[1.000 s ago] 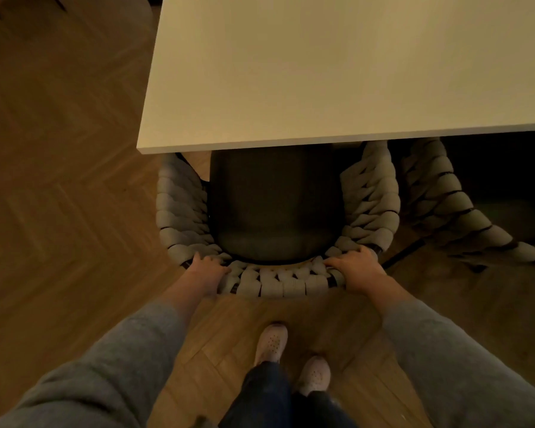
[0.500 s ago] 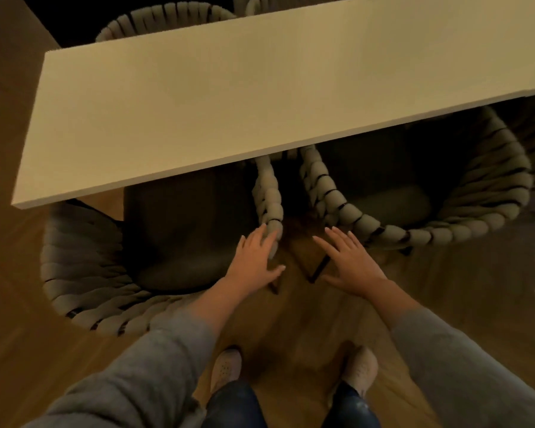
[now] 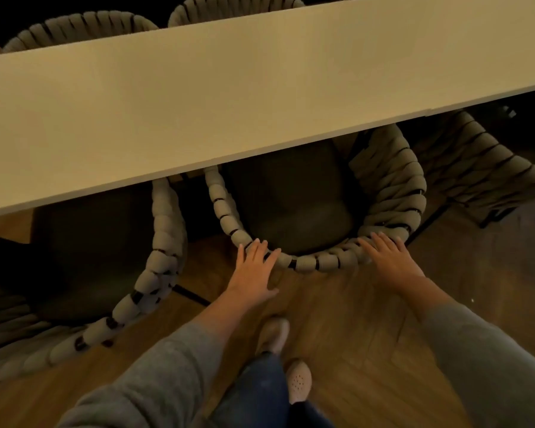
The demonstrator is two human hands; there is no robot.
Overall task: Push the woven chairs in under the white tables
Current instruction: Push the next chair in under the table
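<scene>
- Your left hand (image 3: 254,270) and your right hand (image 3: 389,261) are flat, with straight fingers. They are well apart. Each one touches the round back of the woven chair (image 3: 315,262) in front of you. They grip nothing.
- The seat of this chair is partly under the white bench (image 3: 229,97). Its back sticks out toward you.
- Push the same with both hands. Then the chair should go straight in and not turn.
- Go slowly. The chair on your left (image 3: 164,242) is just beside it. The chair on your right (image 3: 476,168) is near too. I think a crooked push could bump one of them.
- Stop when the back comes close to the bench edge.
- The floor (image 3: 368,335) is wood, so I think the legs will slide.
- The room is dim. The far chairs (image 3: 81,23) sit on the other side of the bench. Your shoes (image 3: 298,381) are close behind the chair.
</scene>
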